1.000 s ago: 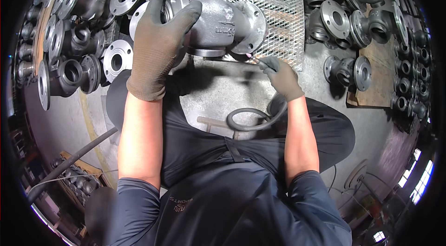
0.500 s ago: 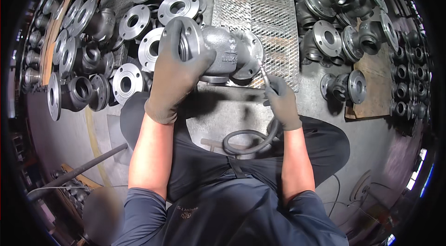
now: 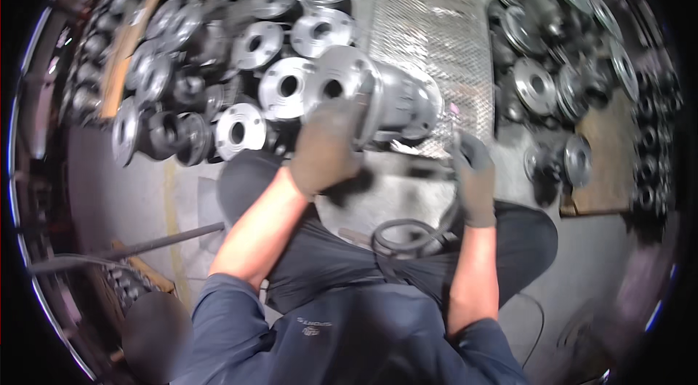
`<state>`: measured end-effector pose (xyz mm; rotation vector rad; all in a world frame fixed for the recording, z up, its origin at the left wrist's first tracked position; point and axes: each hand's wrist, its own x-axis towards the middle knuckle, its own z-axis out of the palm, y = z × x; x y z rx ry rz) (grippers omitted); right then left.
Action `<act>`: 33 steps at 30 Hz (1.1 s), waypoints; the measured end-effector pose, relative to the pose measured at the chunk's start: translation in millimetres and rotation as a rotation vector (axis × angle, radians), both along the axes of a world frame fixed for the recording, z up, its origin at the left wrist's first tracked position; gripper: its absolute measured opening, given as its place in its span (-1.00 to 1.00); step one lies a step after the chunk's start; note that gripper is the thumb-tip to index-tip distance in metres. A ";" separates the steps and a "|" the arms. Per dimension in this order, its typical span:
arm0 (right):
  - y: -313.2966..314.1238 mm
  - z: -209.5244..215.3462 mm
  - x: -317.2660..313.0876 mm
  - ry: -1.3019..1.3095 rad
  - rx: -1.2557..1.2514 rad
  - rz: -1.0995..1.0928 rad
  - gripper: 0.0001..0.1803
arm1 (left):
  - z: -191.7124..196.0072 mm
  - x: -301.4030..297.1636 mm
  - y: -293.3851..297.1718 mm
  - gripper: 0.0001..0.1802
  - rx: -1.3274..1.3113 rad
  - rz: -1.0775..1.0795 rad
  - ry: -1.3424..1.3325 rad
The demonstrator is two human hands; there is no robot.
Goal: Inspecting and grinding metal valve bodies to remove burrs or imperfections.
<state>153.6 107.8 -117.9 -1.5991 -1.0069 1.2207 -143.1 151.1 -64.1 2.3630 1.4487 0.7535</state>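
I sit on the floor with knees apart. My gloved left hand (image 3: 327,149) grips the flange of a large grey cast valve body (image 3: 396,98), which is tilted with one round flange facing up-left. My gloved right hand (image 3: 472,174) is closed around a thin tool whose dark hose (image 3: 407,239) loops down across my lap. The tool tip is blurred and sits beside the valve body's lower right side.
A heap of grey flanged valve bodies (image 3: 240,65) lies to the left and ahead. More flanged castings (image 3: 552,72) are piled at the right, some on a brown board (image 3: 603,167). A perforated metal plate (image 3: 436,29) lies ahead. A dark bar (image 3: 145,247) lies at my left.
My left hand has shifted the valve body to the right and turned it, so its flange now faces up-left. The view has swung. My right hand stays on the tool.
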 end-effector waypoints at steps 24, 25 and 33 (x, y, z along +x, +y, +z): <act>12.3 59.3 33.9 -0.114 0.124 -0.063 -0.49 | 38.0 1.3 54.5 0.19 -0.343 -0.134 0.073; 14.7 58.3 38.2 -0.127 0.131 -0.116 -0.49 | 34.5 1.4 57.0 0.19 -0.255 -0.216 0.049; 45.9 51.8 9.9 -0.086 0.037 -0.061 -0.49 | 66.1 0.4 96.3 0.24 -0.583 -0.279 0.012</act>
